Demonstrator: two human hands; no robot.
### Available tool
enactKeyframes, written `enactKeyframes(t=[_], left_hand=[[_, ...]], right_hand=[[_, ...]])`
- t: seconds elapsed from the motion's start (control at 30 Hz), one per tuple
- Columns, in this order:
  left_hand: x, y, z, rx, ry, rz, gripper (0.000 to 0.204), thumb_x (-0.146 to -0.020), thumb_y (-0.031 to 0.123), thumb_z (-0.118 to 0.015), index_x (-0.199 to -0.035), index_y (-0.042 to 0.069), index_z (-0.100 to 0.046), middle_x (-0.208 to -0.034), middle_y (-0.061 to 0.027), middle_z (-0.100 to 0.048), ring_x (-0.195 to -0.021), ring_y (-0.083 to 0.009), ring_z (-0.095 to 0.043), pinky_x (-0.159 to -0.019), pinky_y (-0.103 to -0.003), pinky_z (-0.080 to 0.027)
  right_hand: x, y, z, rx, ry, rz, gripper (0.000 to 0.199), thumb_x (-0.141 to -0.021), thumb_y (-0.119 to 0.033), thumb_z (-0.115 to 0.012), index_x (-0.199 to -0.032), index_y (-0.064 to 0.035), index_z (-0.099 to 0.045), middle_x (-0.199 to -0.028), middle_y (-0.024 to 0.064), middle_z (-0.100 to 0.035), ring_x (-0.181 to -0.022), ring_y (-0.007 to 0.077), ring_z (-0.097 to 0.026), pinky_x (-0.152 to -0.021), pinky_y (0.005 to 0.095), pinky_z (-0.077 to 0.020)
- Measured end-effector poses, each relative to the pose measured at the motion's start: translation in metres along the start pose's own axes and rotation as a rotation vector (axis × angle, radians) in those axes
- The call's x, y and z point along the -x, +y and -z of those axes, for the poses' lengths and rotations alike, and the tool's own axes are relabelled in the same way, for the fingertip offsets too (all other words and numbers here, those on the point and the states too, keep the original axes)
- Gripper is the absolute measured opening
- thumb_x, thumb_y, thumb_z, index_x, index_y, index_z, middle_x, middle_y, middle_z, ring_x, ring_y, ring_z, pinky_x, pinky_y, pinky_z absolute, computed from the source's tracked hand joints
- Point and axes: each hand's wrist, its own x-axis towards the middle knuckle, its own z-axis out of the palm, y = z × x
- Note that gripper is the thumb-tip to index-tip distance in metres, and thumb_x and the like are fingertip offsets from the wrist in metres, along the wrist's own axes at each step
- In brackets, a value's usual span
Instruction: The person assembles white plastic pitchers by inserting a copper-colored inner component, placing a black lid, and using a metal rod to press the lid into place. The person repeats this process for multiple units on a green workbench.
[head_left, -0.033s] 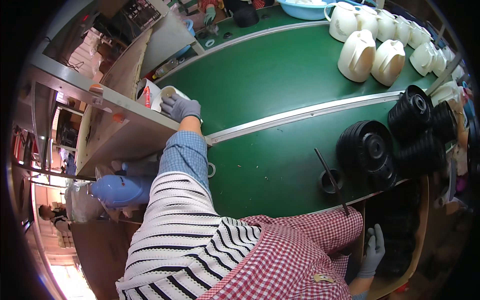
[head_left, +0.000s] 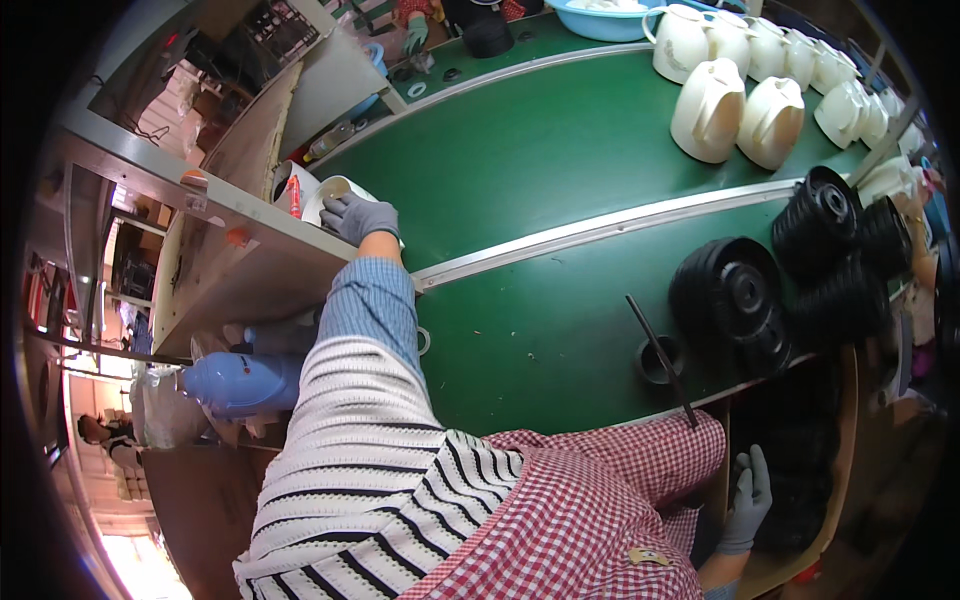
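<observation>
My left hand [head_left: 362, 219], in a grey glove, reaches over the near rim of a white round container [head_left: 352, 186] at the left end of the green work surface. Its fingers are bent together inside the opening; whatever they hold is hidden. At the lower right, my right hand [head_left: 743, 508], gloved alike, hangs with fingers apart and nothing in it. It is beside a cardboard box [head_left: 848, 440] of dark parts. A thin black rod [head_left: 655, 345] leans across a black ring [head_left: 660, 360] near my right sleeve.
Stacked black ribbed parts [head_left: 728, 290] stand at the right, with cream jugs [head_left: 708, 112] in rows behind. A metal rail [head_left: 600, 220] divides the green surface [head_left: 530, 150]. A grey frame [head_left: 270, 222] and a blue flask [head_left: 240, 383] are left. Another person's gloved hand [head_left: 415, 36] works at the far side.
My left fingers have bent further inside the white container. The whole view has shifted slightly; my right hand stays by the box.
</observation>
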Motion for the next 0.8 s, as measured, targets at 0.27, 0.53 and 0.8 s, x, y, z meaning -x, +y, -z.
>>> enactKeyframes(t=[0.27, 0.53, 0.8], left_hand=[[0.026, 0.007, 0.023, 0.501, -0.052, -0.414, 0.037, -0.077, 0.016, -0.069, -0.113, 0.013, -0.070, -0.116, -0.0097, -0.071, -0.117, -0.0287, -0.062, -0.106, -0.043, -0.039], [0.144, -0.013, 0.160, 1.193, -0.075, -1.496, 0.030, -0.067, -0.002, -0.080, -0.089, 0.004, -0.060, -0.130, -0.0192, -0.064, -0.120, -0.0395, -0.059, -0.101, -0.047, -0.046], [0.253, -0.024, 0.224, 1.213, -0.419, -2.376, 0.027, -0.073, 0.006, -0.075, -0.091, 0.007, -0.056, -0.137, -0.0201, -0.057, -0.127, -0.0406, -0.055, -0.111, -0.057, -0.040]], right_hand=[[0.029, -0.083, -0.011, 0.198, 0.020, 0.010, 0.044, -0.099, -0.009, -0.058, -0.141, 0.0017, -0.057, -0.131, 0.0144, -0.065, -0.117, 0.0201, -0.061, -0.101, 0.0306, -0.0472], [0.004, -0.232, -0.110, 0.242, -0.468, 0.402, 0.061, -0.095, -0.028, -0.069, -0.143, 0.0038, -0.052, -0.132, 0.0143, -0.062, -0.105, 0.0189, -0.063, -0.094, 0.0324, -0.0510], [-0.019, -0.227, -0.117, 0.397, -0.444, 0.157, 0.055, -0.099, -0.021, -0.064, -0.143, 0.0077, -0.050, -0.134, 0.0125, -0.063, -0.119, 0.0173, -0.060, -0.104, 0.0313, -0.0475]])
